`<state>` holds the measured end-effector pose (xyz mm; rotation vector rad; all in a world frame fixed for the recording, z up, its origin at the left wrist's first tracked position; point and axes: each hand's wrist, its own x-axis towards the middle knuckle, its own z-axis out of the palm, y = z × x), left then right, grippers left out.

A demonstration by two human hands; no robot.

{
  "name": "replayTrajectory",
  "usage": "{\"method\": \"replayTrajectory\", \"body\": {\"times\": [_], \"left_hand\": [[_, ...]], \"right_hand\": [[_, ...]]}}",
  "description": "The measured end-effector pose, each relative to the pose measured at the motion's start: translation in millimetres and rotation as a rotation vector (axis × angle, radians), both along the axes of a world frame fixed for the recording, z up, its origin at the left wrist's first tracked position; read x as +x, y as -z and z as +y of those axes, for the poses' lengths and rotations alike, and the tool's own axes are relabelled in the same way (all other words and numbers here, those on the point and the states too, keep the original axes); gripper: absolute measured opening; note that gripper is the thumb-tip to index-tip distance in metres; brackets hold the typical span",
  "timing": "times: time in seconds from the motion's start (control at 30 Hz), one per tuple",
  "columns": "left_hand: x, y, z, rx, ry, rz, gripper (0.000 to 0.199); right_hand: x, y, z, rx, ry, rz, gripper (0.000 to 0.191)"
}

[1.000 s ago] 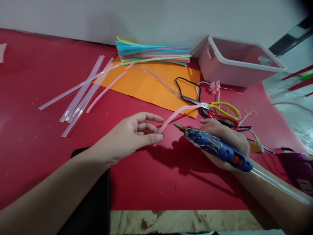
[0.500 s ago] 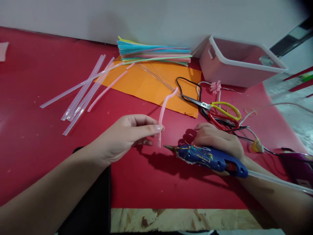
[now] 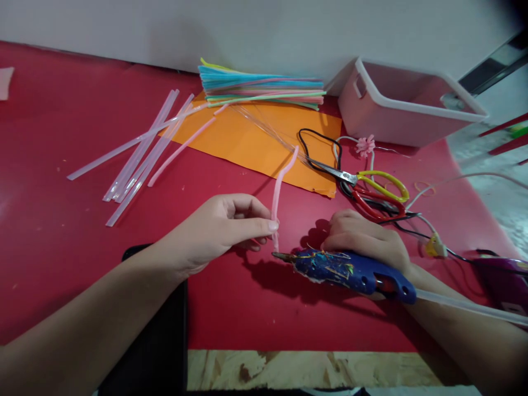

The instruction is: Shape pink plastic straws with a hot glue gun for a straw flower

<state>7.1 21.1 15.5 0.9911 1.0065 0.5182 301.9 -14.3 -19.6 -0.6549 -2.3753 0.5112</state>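
Nozzle of the blue glue gun has come up to the lower end of the pink stem, closing the gap of half a second ago (whether they touch is too small to tell). That probably brings both into working position. Nearer than the orange sheet, left-hand fingers of the left hand pinch the stem; the right hand grips the gun.
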Motion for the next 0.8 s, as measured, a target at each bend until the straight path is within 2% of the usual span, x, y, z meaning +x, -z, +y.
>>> {"method": "replayTrajectory", "body": {"times": [0.1, 0.53, 0.8], "left_hand": [[0.2, -0.6, -0.6, -0.014, -0.004, -0.018, 0.013], [1.7, -0.9, 0.2, -0.08, 0.061, -0.076, 0.01], [2.1, -2.2, 0.7, -0.117, 0.07, -0.039, 0.01]], "right_hand": [[1.7, 1.0, -0.2, 0.002, 0.004, -0.014, 0.038], [1.4, -0.4, 0.3, 0.008, 0.008, -0.02, 0.03], [0.5, -5.2, 0.3, -0.024, 0.001, -0.047, 0.029]]}}
